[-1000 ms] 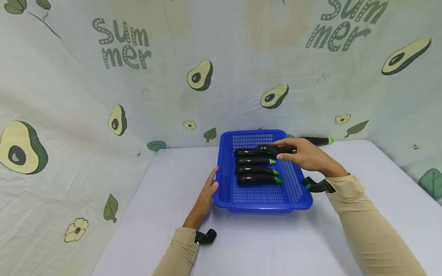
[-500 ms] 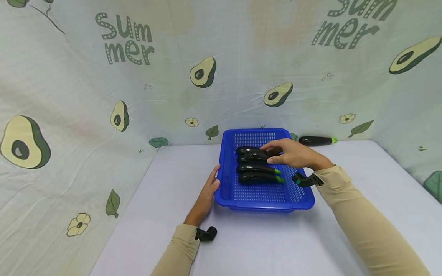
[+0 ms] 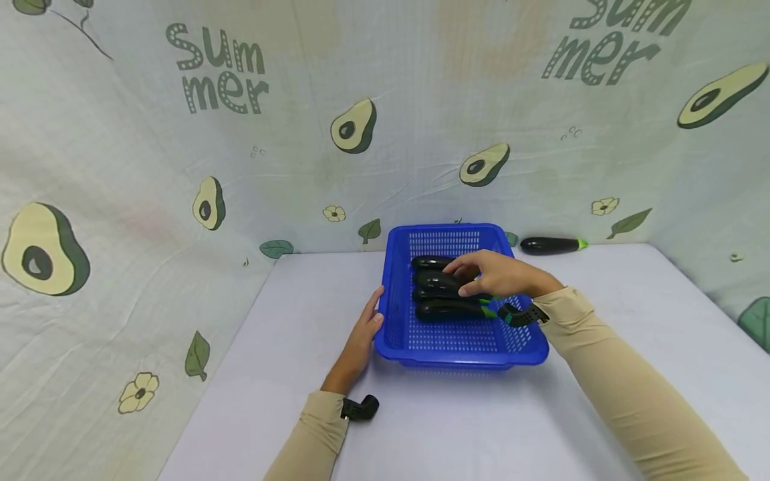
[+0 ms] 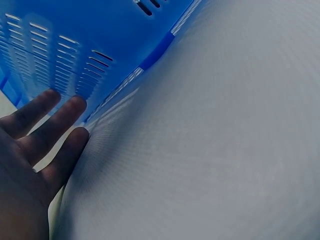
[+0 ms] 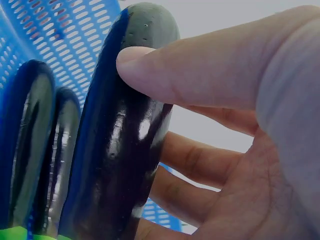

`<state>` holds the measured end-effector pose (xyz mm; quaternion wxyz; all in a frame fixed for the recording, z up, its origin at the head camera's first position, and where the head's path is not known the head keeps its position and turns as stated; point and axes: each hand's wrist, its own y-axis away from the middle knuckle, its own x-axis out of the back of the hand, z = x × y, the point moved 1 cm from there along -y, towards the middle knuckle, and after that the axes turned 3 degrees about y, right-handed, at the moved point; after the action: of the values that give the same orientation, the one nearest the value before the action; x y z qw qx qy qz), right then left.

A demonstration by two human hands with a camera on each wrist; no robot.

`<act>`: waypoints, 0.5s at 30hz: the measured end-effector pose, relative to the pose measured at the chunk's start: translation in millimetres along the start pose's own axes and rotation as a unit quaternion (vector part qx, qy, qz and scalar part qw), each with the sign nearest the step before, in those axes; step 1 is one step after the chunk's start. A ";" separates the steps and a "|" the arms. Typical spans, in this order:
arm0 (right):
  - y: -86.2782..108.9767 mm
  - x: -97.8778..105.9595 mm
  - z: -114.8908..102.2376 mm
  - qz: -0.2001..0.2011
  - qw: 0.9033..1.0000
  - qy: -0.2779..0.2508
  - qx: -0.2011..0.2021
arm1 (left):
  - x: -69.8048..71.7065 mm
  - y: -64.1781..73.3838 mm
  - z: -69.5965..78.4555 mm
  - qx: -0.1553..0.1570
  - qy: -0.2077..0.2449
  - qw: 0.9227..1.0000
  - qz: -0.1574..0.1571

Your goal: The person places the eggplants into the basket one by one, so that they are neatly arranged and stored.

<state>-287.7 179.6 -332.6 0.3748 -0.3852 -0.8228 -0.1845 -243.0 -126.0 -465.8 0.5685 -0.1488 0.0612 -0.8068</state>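
My right hand (image 3: 499, 275) is inside the blue plastic basket (image 3: 463, 359) and grips a dark, glossy eggplant (image 3: 434, 280). In the right wrist view, the thumb lies across this eggplant (image 5: 117, 160) near its rounded end, with the fingers round the far side. Several other eggplants lie crosswise in the basket, among them the front eggplant (image 3: 448, 310) with its green stem to the right. My left hand (image 3: 356, 344) rests against the basket's left side. Its fingers (image 4: 65, 117) are spread and nearly straight along the slotted wall in the left wrist view.
One more eggplant (image 3: 550, 246) lies on the white table (image 3: 457, 427) behind the basket, to the right. A printed cloth (image 3: 415, 120) with avocados and lettering hangs along the table's back edge.
My right hand has carried the eggplant leftward and toward me, lower over the row in the basket. The left hand keeps its place at the basket. The head view has shifted slightly.
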 end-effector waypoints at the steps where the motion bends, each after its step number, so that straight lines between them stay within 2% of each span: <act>1: -0.5 -1.2 0.2 -0.004 1.000 -0.003 -0.002 | -0.3 -0.3 -1.5 -0.003 0.000 1.000 0.003; 8: -4.3 -10.2 1.3 -0.029 0.999 -0.013 -0.007 | -0.8 0.9 -3.2 -0.002 -0.016 1.000 0.011; 15: -9.4 -18.2 5.6 -0.041 0.999 0.006 -0.009 | 0.0 1.1 -3.8 0.000 -0.014 1.000 0.006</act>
<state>-290.0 168.0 -350.2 0.3686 -0.3538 -0.8338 -0.2092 -243.2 -126.6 -469.8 0.5742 -0.1596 0.0546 -0.8011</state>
